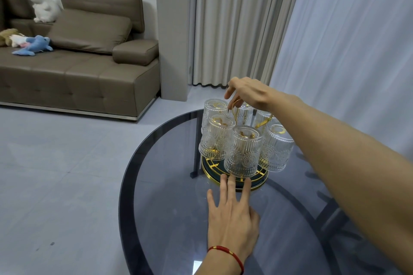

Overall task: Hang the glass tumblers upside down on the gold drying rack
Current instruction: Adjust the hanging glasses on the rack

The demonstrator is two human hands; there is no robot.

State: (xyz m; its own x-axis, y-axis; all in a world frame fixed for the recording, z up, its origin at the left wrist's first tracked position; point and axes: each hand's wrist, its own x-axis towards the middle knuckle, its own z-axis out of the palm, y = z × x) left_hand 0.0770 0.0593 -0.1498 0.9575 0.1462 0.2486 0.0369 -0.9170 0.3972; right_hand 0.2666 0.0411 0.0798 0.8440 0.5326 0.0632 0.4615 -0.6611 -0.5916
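1. Gold drying rack [234,177] sits on a smoked-glass round table [156,185], just beyond the left fingertips and under the right hand.
2. Six ribbed glass tumblers [243,152] hang mouth-down on its pegs; none seen loose.
3. Right hand [245,91] pinches the rack's gold loop handle [235,107].
4. Left hand [230,214] flat and spread, holding nothing, fingertips at the rack's base rim.
5. Judgement: hanging looks finished; this is steadying or repositioning. Any next move needs a slow, level lift, since the glasses sit loosely.

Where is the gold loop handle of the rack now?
In the head view, the gold loop handle stands at the top centre of the gold drying rack, among the ribbed glass tumblers, under the right hand.
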